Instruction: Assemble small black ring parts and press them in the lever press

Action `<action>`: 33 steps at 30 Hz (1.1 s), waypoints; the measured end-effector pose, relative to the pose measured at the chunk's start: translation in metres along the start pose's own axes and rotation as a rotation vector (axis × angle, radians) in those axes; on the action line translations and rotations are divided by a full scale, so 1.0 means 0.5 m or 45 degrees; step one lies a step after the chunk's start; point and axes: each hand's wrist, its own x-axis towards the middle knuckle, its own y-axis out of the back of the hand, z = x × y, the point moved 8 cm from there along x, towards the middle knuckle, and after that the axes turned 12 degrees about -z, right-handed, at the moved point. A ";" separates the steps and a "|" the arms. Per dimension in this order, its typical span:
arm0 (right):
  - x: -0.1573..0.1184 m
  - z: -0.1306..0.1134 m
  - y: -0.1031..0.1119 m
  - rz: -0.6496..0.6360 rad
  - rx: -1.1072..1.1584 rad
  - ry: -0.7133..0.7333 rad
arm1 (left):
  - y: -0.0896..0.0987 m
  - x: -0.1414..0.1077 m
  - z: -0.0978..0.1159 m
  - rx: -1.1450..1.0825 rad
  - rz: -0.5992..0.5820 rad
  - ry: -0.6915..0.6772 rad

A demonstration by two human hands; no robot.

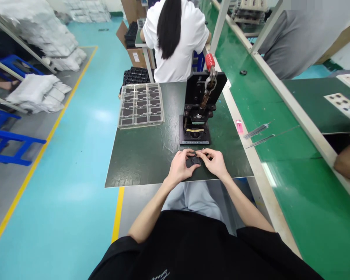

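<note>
Close to the front edge of the dark green table, a small black plastic part [195,160] lies between my two hands. My left hand [179,165] curls round its left side, thumb below and fingers above. From the right, my right hand [214,161] pinches at the part's upper right, thumb and forefinger together. Whether a smaller piece sits in that pinch is hidden. Just beyond my hands stands a black hand press [196,112] with a red-capped lever [210,61]; a yellowish strip [195,130] shows in its lower fixture.
A clear tray [162,112] of dark rectangular parts lies at the table's [140,159] back left. Thin metal rods [256,131] and a pink item [239,126] lie on the right. A green conveyor [280,163] runs alongside. A person in white [175,42] sits ahead.
</note>
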 end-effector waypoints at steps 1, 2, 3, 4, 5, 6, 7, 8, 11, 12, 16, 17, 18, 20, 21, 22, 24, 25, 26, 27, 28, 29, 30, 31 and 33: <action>0.000 0.000 0.000 0.004 -0.010 0.002 | 0.000 0.000 0.001 0.000 -0.001 -0.001; 0.000 0.001 0.000 0.004 -0.018 0.004 | 0.000 0.000 0.002 0.001 -0.004 -0.004; 0.000 0.000 0.000 0.003 -0.025 0.007 | 0.000 0.000 0.003 0.002 -0.004 -0.005; 0.000 -0.001 -0.001 0.001 -0.033 0.012 | 0.000 0.000 0.004 0.003 -0.005 -0.007; 0.000 -0.003 -0.001 -0.002 -0.044 0.017 | 0.000 0.000 0.004 0.003 -0.006 -0.008; -0.001 -0.006 -0.002 -0.006 -0.060 0.025 | 0.000 0.000 0.004 0.004 -0.008 -0.008; -0.002 -0.010 -0.002 -0.007 -0.086 0.038 | 0.000 0.000 0.004 0.004 -0.009 -0.006; -0.003 -0.017 -0.002 -0.008 -0.122 0.058 | 0.000 0.000 0.003 0.003 -0.012 -0.004; -0.008 -0.043 -0.005 -0.016 -0.257 0.169 | -0.002 0.000 0.000 0.001 -0.013 0.003; -0.010 -0.052 -0.007 -0.021 -0.294 0.209 | -0.002 -0.001 0.000 0.002 -0.011 0.002; -0.012 -0.069 -0.017 -0.029 -0.366 0.272 | -0.002 -0.001 0.002 0.010 0.001 -0.008; -0.011 -0.070 -0.018 -0.026 -0.376 0.268 | -0.002 -0.001 0.002 0.012 0.003 -0.008; -0.010 -0.070 -0.020 -0.026 -0.381 0.261 | -0.002 0.000 0.002 0.012 0.004 -0.006; -0.006 -0.064 -0.022 -0.040 -0.359 0.230 | -0.002 0.001 0.002 0.009 0.005 0.001; -0.003 -0.058 -0.021 -0.048 -0.317 0.200 | -0.001 0.002 0.002 0.006 0.003 0.004; 0.000 -0.049 -0.016 -0.043 -0.247 0.163 | -0.001 0.002 0.002 0.003 0.003 0.006; 0.002 -0.027 0.005 0.040 -0.051 0.085 | -0.001 0.003 0.003 0.000 -0.002 0.007; 0.001 -0.017 0.020 0.120 0.052 0.060 | -0.001 0.004 0.004 -0.001 -0.007 0.006; -0.003 -0.010 0.036 0.209 0.140 0.055 | -0.001 0.004 0.004 0.000 -0.008 0.005; -0.007 -0.005 0.049 0.288 0.208 0.068 | -0.001 0.004 0.005 0.001 -0.007 0.004; -0.013 -0.004 0.058 0.338 0.253 0.087 | 0.000 0.004 0.005 0.001 -0.004 0.002; -0.017 -0.004 0.061 0.354 0.278 0.101 | 0.001 0.003 0.005 -0.001 0.001 0.000; -0.021 -0.005 0.060 0.346 0.292 0.104 | 0.002 0.003 0.005 -0.003 0.005 -0.001; -0.025 -0.006 0.055 0.328 0.296 0.096 | 0.002 0.003 0.004 -0.006 0.006 -0.001; -0.035 -0.010 0.048 0.326 0.281 0.063 | 0.003 0.002 0.002 -0.007 -0.006 -0.009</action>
